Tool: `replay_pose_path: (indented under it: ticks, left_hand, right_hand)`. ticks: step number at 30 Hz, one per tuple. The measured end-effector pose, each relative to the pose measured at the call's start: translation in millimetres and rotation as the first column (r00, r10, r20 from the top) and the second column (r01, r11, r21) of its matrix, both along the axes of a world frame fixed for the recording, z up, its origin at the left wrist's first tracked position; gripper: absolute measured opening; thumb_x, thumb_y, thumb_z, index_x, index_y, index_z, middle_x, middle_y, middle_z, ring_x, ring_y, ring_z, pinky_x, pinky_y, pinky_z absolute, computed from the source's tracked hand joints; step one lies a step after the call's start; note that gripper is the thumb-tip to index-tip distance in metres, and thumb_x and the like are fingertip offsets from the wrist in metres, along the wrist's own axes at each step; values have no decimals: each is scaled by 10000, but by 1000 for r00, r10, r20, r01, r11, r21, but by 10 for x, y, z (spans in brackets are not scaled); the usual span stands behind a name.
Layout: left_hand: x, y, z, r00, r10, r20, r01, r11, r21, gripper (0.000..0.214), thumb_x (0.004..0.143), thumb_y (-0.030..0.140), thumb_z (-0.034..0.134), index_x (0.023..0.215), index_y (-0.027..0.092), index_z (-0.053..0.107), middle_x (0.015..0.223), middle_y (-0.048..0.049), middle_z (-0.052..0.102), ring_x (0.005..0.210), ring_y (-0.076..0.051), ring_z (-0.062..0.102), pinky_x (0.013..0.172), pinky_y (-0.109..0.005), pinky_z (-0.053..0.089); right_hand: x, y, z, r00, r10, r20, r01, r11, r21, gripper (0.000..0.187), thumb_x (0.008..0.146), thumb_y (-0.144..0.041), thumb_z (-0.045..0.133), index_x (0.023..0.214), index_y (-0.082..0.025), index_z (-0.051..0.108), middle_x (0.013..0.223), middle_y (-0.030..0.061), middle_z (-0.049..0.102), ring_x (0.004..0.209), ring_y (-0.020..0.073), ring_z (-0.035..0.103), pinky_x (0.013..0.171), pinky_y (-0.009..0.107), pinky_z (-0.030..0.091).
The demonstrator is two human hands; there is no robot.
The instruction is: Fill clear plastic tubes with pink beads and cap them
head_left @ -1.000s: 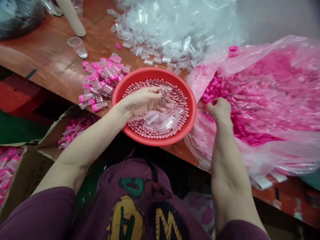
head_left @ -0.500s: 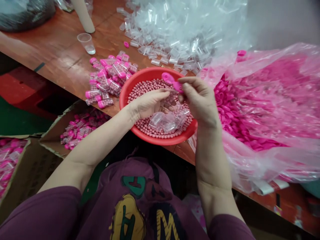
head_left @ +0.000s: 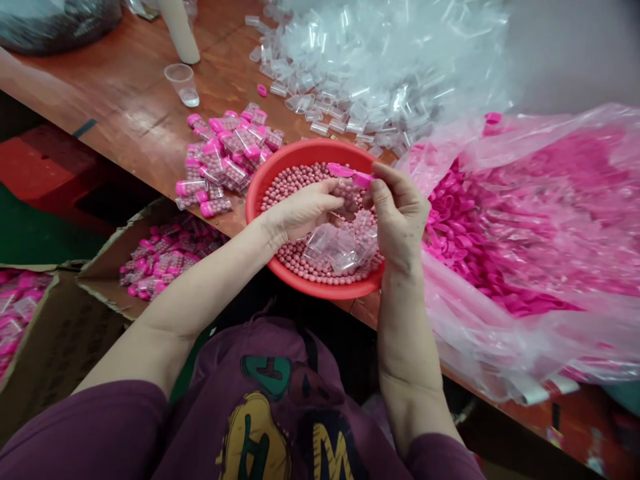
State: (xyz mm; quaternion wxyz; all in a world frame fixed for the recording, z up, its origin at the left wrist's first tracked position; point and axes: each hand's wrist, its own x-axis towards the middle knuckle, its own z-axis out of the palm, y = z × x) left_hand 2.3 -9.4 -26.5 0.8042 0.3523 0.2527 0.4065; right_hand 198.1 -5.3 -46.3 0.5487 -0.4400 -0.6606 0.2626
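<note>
A red bowl full of small pink beads sits at the table's near edge, with several empty clear tubes lying on the beads. My left hand is closed round a clear tube filled with beads, held above the bowl. My right hand pinches a pink cap right at the top of that tube. Both hands meet over the bowl's middle.
A clear bag of pink caps lies at the right. A heap of empty clear tubes fills the back. Capped filled tubes are piled left of the bowl, near a plastic cup. Cardboard boxes of finished tubes stand below left.
My right hand left the bag of caps with a pink cap and came over the bowl to the tube in my left hand. The cap now sits lower, at the tube's mouth.
</note>
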Motion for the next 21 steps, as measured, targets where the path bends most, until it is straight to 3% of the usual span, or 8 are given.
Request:
replay_pose_path:
  ticks: [2,4,9,14,16,18,21]
  left_hand:
    - [-4,29,-11,1000,-27,1,27,1000,-3,394,745,13,675,1119,133,710,975,-58,816,782,-146,758,649,-234,515]
    - [-15,51,3,999,-37,10,37,998,-46,427,738,54,642,1151,135,715,942,-59,807,760,-162,759,651,-245,528]
    - [-51,47,123,1000,18,15,-16,992,-127,268,1098,317,548,1192,151,736,807,-39,733,683,-173,727,677,-283,575]
    - [-51,33,115,998,20,-56,-27,991,-133,408,1176,519,541,1202,166,744,778,-47,726,674,-197,727,668,-303,574]
    - [-46,33,82,997,34,-74,-43,992,-121,366,1158,497,583,1222,172,740,801,-57,745,713,-226,753,670,-313,568]
    - [-40,26,64,997,39,-73,-45,994,-95,246,1085,347,635,1225,172,735,854,-59,770,759,-228,764,672,-301,544]
    - [-26,-3,72,998,19,-67,-22,999,-33,375,820,90,648,1183,157,715,953,-51,798,794,-179,747,652,-264,480]
  right_hand:
    - [-32,-29,20,1000,12,-8,-12,1000,5,355,1128,-632,739,1294,-339,851,1156,55,829,1050,261,795,1013,504,704]
    - [-52,-41,29,1000,11,-16,-11,1000,27,364,1099,-655,774,1215,-323,866,1135,41,825,1130,265,808,1067,502,694]
    - [-30,-2,-9,987,-92,-129,85,995,-60,434,1049,-760,794,1204,-358,849,967,4,773,863,210,770,810,407,690]
    - [34,67,-70,981,-134,-141,125,990,-72,528,1062,-849,699,1263,-372,801,902,0,717,815,224,758,710,396,648]
    - [20,40,-53,987,-112,-117,106,992,-62,526,1065,-849,702,1257,-370,809,914,3,730,830,229,762,735,416,652]
    - [-18,-16,-8,991,-93,-94,87,994,-65,498,1064,-826,731,1232,-365,821,988,16,782,899,245,780,805,458,676]
    - [-78,-88,60,997,-68,-29,65,993,-103,401,1101,-753,737,1210,-376,823,1140,34,852,1069,268,795,991,515,697]
